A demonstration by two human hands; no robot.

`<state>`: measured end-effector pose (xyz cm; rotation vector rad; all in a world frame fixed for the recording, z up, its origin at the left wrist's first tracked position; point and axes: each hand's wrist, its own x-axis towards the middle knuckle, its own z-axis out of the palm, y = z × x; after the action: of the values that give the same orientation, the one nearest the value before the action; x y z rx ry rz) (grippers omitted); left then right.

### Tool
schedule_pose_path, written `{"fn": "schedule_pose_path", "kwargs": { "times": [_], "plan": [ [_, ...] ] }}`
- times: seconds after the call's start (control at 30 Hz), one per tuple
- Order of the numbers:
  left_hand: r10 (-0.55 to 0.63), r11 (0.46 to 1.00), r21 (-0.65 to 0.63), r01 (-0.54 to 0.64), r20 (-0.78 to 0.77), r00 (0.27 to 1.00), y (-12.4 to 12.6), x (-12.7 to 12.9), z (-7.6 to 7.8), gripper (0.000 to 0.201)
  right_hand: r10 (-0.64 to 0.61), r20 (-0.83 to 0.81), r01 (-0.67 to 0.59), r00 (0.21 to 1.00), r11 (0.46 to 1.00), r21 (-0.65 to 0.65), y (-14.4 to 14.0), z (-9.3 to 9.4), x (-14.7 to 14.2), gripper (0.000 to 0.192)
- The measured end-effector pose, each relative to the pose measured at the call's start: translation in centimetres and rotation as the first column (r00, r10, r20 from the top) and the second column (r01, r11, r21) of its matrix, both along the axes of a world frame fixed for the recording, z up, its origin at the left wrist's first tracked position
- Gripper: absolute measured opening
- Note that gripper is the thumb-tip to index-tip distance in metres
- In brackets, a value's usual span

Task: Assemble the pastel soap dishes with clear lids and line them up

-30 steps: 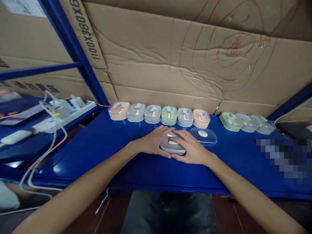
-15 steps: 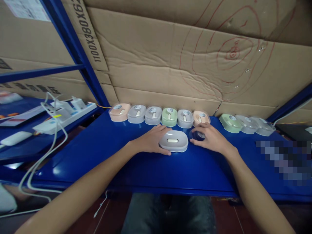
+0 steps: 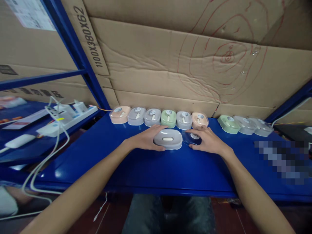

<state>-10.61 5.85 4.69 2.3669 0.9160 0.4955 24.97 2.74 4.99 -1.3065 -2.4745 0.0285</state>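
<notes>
Looks like you're at the lidding step: your left hand [image 3: 146,139] cups the open grey soap box [image 3: 168,139] mid-shelf, your right hand [image 3: 207,141] pinches the clear lid [image 3: 192,137] beside it, so line it up squarely.

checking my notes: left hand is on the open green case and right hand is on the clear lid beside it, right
Not quite: the open case under the left hand is grey, not green; the green ones sit shut in the row behind. The rest holds: the right hand is on the clear lid beside it. The head view shows this.
</notes>
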Motion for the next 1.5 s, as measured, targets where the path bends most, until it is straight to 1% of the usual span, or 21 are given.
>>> {"fn": "schedule_pose_path", "kwargs": {
  "times": [0.1,0.2,0.3,0.4,0.53,0.63,0.8,0.93,1.03,1.2,1.33,1.5],
  "plan": [
    [0.007,1.000,-0.003,-0.007,0.014,1.000,0.2,-0.4,0.1,0.107,-0.001,-0.097,0.003,0.995,1.000,0.021,0.1,0.6,0.1,0.062],
    [0.021,1.000,-0.013,-0.021,0.011,1.000,0.0,-0.2,0.0,0.110,-0.003,-0.251,0.019,0.968,0.998,0.064,0.0,1.4,-0.2,0.056],
    [0.031,0.999,-0.030,-0.029,0.043,0.999,-0.7,1.0,-0.3,0.117,0.078,-0.411,-0.034,0.908,0.993,0.114,-0.7,1.5,-1.6,0.061],
    [0.026,0.999,-0.046,-0.021,0.117,0.993,-1.6,2.6,-1.0,0.129,0.177,-0.470,-0.135,0.865,0.983,0.123,-1.4,0.6,-3.8,0.068],
    [0.035,0.996,-0.083,-0.019,0.188,0.982,-2.4,3.7,-1.6,0.134,0.265,-0.458,-0.268,0.848,0.962,0.059,-1.8,-1.2,-5.7,0.077],
    [0.055,0.996,-0.084,-0.041,0.171,0.984,-2.5,3.8,-1.7,0.131,0.280,-0.438,-0.292,0.854,0.956,0.041,-1.8,-1.8,-6.0,0.078],
    [0.062,0.998,-0.028,-0.059,0.132,0.989,-2.1,3.6,-2.2,0.116,0.321,-0.441,-0.322,0.838,0.944,0.074,-1.6,-1.7,-5.8,0.069],
    [0.053,0.999,-0.009,-0.052,0.124,0.991,-1.8,3.6,-2.4,0.117,0.319,-0.463,-0.337,0.827,0.940,0.045,-1.5,-1.7,-5.9,0.068],
    [0.044,0.999,0.007,-0.045,0.133,0.990,-1.9,3.6,-2.4,0.113,0.314,-0.475,-0.337,0.822,0.941,0.038,-1.6,-1.7,-5.9,0.069],
    [0.061,0.998,0.015,-0.064,0.134,0.989,-2.1,3.8,-2.6,0.116,0.308,-0.419,-0.340,0.854,0.940,-0.002,-1.6,-1.5,-5.7,0.070],
    [0.080,0.997,0.002,-0.081,0.130,0.988,-2.2,3.9,-2.7,0.121,0.323,-0.370,-0.346,0.871,0.938,0.006,-1.5,-1.2,-5.7,0.071],
    [0.070,0.998,-0.008,-0.070,0.124,0.990,-2.3,4.0,-2.7,0.127,0.310,-0.396,-0.340,0.864,0.940,-0.006,-1.3,-1.3,-5.6,0.065]
  ]
}}
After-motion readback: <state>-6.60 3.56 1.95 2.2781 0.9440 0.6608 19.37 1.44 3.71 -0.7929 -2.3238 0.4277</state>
